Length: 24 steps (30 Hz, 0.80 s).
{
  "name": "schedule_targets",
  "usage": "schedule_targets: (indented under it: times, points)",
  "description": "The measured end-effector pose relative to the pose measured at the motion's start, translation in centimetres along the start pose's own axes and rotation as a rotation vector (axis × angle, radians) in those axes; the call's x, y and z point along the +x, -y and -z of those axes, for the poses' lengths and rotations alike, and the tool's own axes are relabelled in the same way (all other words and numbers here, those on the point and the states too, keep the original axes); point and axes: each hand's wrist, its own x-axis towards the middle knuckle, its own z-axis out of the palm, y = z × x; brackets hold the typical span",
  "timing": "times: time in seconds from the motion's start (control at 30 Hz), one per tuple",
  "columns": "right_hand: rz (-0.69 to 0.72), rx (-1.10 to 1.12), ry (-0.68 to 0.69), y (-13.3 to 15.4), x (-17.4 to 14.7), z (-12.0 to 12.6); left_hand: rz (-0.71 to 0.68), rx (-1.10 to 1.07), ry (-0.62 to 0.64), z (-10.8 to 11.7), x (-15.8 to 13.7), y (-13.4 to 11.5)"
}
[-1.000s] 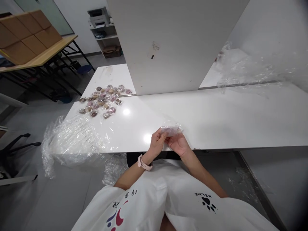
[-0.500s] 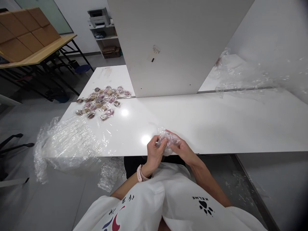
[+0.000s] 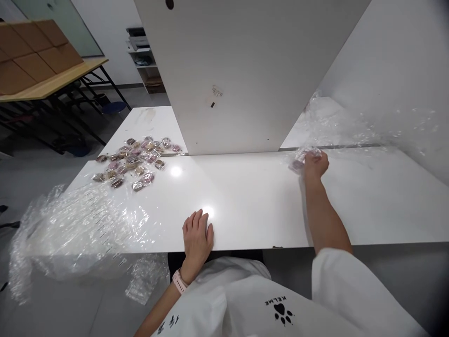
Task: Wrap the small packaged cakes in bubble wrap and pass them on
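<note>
in the head view, the right hand (image 3: pixel 316 161) reaches forward over the white table (image 3: pixel 242 201), its fingers curled in on a clear packet (image 3: pixel 296 165) with pinkish-purple contents, so the grip is closed and pinching the film; the exact placing of each fingertip is hidden behind the back of the hand. the packet is at the far side of the table, right of the middle, just in front of the long seam and near the foot of the upright white panel (image 3: pixel 242 89); whether its underside touches the surface, i cannot tell. the left hand (image 3: pixel 197 238) lies palm down at the near edge of the table, fingers stretched out and lying close side by side, thumb held apart from them. a pale pink wristband (image 3: pixel 179 282) circles the left wrist. to the left, well apart from both hands, small wrapped pieces (image 3: pixel 132 160) in brown, tan and purple lie in a loose spread, some across the seam. nearer the person, a heap of clear plastic bags (image 3: pixel 75 224) hangs partly over the table's front edge. beyond the right hand, crumpled clear film (image 3: pixel 336 126) gathers beside the panel. a printed label (image 3: pixel 216 91) sticks to the panel, and at far left cardboard boxes (image 3: pixel 38 56) stand on a wooden table (image 3: pixel 75 70).
</note>
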Motion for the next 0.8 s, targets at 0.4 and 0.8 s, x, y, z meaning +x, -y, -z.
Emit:
schedule_targets:
  times: [0.4,0.8]
  points:
    - [0.119,-0.220,-0.063,1.9,5.0,-8.2,-0.016,0.057,-0.039,-0.4,0.3,-0.2]
    - [-0.063,-0.417,0.065,-5.0,-2.8,3.8,-0.038,0.031,-0.059,-0.7,0.1,0.2]
